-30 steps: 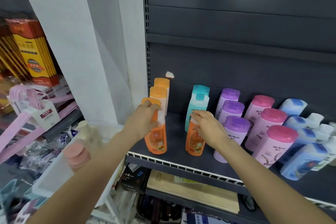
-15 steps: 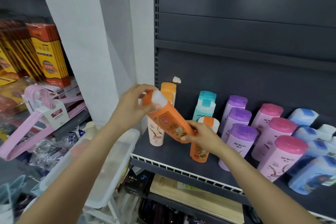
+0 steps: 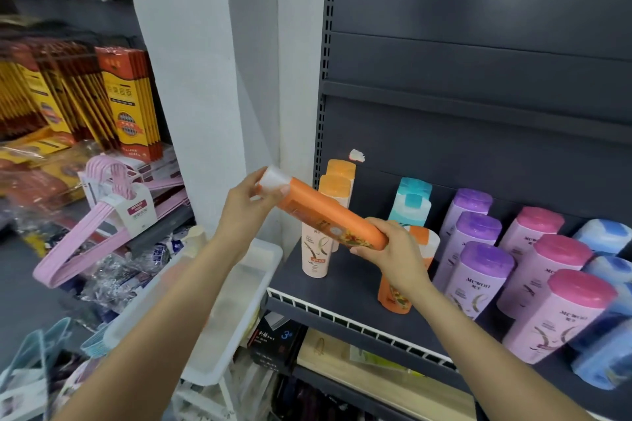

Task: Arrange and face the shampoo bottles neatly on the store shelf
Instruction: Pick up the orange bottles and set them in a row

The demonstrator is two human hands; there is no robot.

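I hold an orange shampoo bottle (image 3: 328, 220) tilted almost flat in the air over the left end of the dark shelf (image 3: 345, 280). My left hand (image 3: 244, 212) grips its white end at the upper left. My right hand (image 3: 393, 249) grips its other end at the lower right. Behind my right hand a second orange bottle (image 3: 396, 297) stands near the shelf's front. A peach bottle (image 3: 316, 251) stands at the left, two orange-capped ones (image 3: 337, 181) behind it. Teal (image 3: 410, 203), purple (image 3: 478, 272), pink (image 3: 554, 314) and blue bottles (image 3: 605, 362) stand in rows to the right.
A white wire rail (image 3: 342, 313) lines the shelf's front edge. A white pillar (image 3: 191, 85) rises just left of the shelf unit. Below my left arm sits a white plastic tray (image 3: 239, 311). Pink hangers (image 3: 102, 215) and red-yellow boxes (image 3: 126, 102) fill the left side.
My left hand lifted the orange bottle off the shelf and tipped it sideways. My right hand left the standing orange bottle and took the lifted one's lower end. The peach bottle is now uncovered.
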